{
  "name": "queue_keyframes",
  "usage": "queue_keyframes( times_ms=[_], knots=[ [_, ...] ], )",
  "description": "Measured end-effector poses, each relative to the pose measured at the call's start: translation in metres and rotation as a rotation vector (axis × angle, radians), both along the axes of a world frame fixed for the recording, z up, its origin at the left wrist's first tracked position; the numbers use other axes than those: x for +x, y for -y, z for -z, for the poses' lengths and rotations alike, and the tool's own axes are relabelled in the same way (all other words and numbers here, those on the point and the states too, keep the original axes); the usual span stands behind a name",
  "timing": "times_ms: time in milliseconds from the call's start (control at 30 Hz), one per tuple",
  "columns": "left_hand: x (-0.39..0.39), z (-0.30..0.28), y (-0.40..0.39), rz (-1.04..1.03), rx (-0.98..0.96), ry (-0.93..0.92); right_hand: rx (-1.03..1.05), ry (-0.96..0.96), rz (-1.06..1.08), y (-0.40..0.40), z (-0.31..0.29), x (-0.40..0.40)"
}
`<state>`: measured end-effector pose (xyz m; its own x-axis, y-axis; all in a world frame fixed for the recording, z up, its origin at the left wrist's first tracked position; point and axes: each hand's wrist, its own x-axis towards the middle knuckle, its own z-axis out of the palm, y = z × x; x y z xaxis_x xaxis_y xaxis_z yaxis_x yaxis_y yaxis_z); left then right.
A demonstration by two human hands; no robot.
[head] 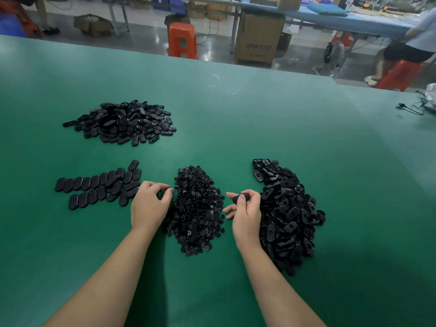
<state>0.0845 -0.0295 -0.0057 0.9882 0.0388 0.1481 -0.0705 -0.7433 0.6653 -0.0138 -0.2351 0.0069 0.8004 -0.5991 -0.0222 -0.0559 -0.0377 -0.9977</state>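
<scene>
A heap of small black round discs (197,208) lies on the green table (236,119) between my hands. My right hand (245,212) pinches a black oval shell (241,198) between thumb and fingers, just left of a big pile of black oval shells (286,215). My left hand (151,205) hovers at the left edge of the disc heap with fingers curled; whether it holds a disc is hidden. Left of it lie rows of black oval pieces (99,185), face down side by side.
Another heap of black oval parts (122,122) sits further back on the left. Black cables (417,107) lie at the table's right edge. Beyond the table stand an orange stool (182,40), a cardboard box (258,37) and a seated person (410,47).
</scene>
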Motion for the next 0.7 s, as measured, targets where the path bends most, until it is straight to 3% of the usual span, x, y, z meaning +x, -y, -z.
queue_keyframes(
  times_ms=[700],
  knots=[
    [-0.0007, -0.0027, 0.0006, -0.007, 0.017, 0.028, -0.034, -0.015, 0.096, 0.0022, 0.0057, 0.0008]
  ],
)
